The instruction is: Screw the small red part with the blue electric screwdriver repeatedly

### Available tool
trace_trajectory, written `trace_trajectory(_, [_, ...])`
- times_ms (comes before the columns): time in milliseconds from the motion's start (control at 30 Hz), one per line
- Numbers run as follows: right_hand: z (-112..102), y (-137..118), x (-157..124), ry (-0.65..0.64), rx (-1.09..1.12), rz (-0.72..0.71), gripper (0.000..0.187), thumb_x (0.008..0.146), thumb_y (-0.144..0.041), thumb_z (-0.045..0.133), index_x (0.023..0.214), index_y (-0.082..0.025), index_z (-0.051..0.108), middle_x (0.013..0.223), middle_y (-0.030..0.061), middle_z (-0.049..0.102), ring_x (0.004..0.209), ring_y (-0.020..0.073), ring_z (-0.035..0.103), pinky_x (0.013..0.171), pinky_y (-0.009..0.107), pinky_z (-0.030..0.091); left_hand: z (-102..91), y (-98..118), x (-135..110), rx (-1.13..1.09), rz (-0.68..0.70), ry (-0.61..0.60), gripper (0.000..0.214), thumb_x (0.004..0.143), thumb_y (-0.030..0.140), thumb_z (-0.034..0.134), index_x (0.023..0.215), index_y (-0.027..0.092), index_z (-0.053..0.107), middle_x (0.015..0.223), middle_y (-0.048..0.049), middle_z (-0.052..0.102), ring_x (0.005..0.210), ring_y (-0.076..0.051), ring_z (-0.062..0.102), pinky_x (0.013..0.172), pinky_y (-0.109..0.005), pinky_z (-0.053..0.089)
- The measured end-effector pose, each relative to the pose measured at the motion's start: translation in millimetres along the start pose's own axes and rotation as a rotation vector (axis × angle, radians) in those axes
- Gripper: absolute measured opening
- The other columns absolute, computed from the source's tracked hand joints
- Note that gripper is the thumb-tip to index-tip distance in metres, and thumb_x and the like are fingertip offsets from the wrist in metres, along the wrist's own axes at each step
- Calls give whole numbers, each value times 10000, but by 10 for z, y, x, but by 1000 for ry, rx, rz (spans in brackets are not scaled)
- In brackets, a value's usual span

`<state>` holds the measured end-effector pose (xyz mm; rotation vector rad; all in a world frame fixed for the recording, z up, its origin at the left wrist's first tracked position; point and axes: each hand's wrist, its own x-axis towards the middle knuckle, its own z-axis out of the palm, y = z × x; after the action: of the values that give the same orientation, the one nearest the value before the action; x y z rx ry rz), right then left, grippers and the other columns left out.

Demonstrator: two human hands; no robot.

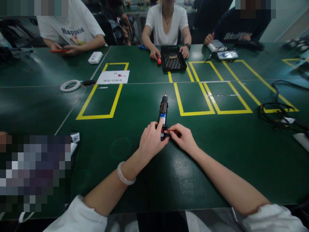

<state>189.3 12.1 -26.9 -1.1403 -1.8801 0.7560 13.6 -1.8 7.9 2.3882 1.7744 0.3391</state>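
Observation:
A black electric screwdriver [163,109] with a blue band lies on the green table [145,180], its tip pointing away from me. My left hand [151,141] is curled around its near end. My right hand [183,138] pinches a small red and black part [166,131] right at that same end. Both hands meet at the tool's base; a pale bangle sits on my left wrist.
Yellow tape rectangles [101,96] mark the table. A black parts tray [173,58] and a red-handled item [159,61] lie before a person opposite. A white ring [70,85], a paper sheet [113,77] and black cables [275,112] lie around. Other people sit across.

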Motion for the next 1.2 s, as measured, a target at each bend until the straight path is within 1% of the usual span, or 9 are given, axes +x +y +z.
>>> trace_trajectory(167, [-23,-9,2,13,-29,14,153,889,-163,541,894,-207,687,823,38,680,704,165,610,645,298,469,-4,19,47,69,-9,17,759,834,540,581,1469,179,372,1109,-142,521,967,-287,541,807,-376,427])
trace_trajectory(300, [-16,-5,7,18,38,46,164,894,-152,520,932,-199,673,866,37,700,714,153,616,653,283,477,14,41,93,111,-29,40,713,864,539,529,1469,188,386,1069,-138,525,958,-294,527,798,-387,414])
trace_trajectory(433, [-1,18,11,-9,91,59,158,884,-154,527,981,-187,647,869,33,689,688,137,596,634,264,473,18,25,101,150,-21,43,691,876,507,513,1478,196,380,1054,-129,532,967,-290,518,794,-380,406])
trace_trajectory(567, [6,43,13,-22,124,63,157,883,-161,529,992,-179,641,880,41,690,719,140,607,639,261,470,-16,-57,78,205,-13,44,699,872,495,525,1490,212,363,1070,-121,536,978,-281,515,801,-369,399])
trace_trajectory(700, [4,46,15,-31,142,77,167,883,-151,529,1003,-179,642,884,42,694,733,141,617,651,260,473,-93,-218,27,246,-6,26,706,884,505,510,1506,216,339,1107,-127,537,975,-278,522,799,-367,400])
trace_trajectory(800, [0,42,15,-43,146,90,171,886,-152,529,1006,-177,649,874,44,693,734,143,623,650,259,471,-168,-412,-23,279,-39,3,713,892,529,489,1511,211,332,1130,-140,532,960,-283,529,788,-373,406])
trace_trajectory(900, [-2,43,13,-50,148,92,167,890,-158,533,1003,-174,655,871,46,692,736,143,624,649,257,468,-257,-686,-74,322,-91,-20,722,899,557,453,1520,216,313,1154,-155,522,953,-294,537,780,-378,413])
trace_trajectory(1100, [-8,44,11,-61,128,81,159,894,-161,542,996,-175,663,856,39,685,709,134,606,638,248,459,-461,-1406,-163,369,-244,-51,718,929,591,328,1519,181,302,1210,-210,504,1011,-356,534,819,-425,425])
trace_trajectory(1200, [-10,38,15,-67,111,72,154,895,-159,542,988,-177,663,846,35,677,703,133,597,631,245,453,-547,-1779,-178,361,-341,-50,730,926,595,335,1511,158,308,1256,-238,480,1080,-382,511,857,-441,424])
